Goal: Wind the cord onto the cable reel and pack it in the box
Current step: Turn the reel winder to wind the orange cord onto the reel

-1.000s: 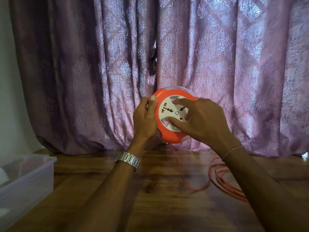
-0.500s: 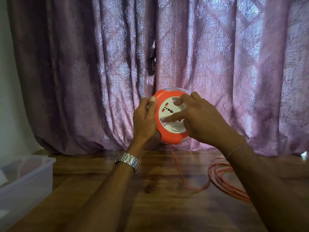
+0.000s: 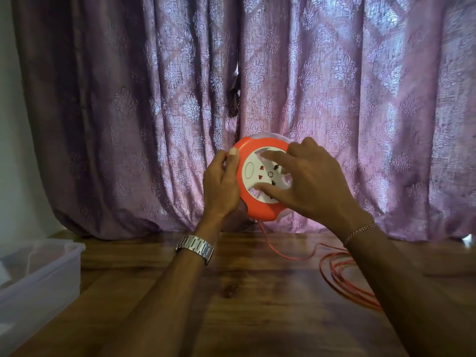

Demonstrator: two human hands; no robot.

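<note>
Cord [image 3: 334, 264]: orange, hanging from the bottom of the cable reel [image 3: 260, 210] to loose loops on the tabletop [image 3: 244, 292] at your right. Reel held upright above the tabletop, white socket face toward you. Your left hand [image 3: 222, 186] grips its left rim, thumb on the orange edge. Your right hand [image 3: 309, 181] lies spread on the white face, fingers straight. Clear plastic box [image 3: 41, 274] at far left, well apart from the reel. Purple curtain [image 3: 360, 99] behind.
</note>
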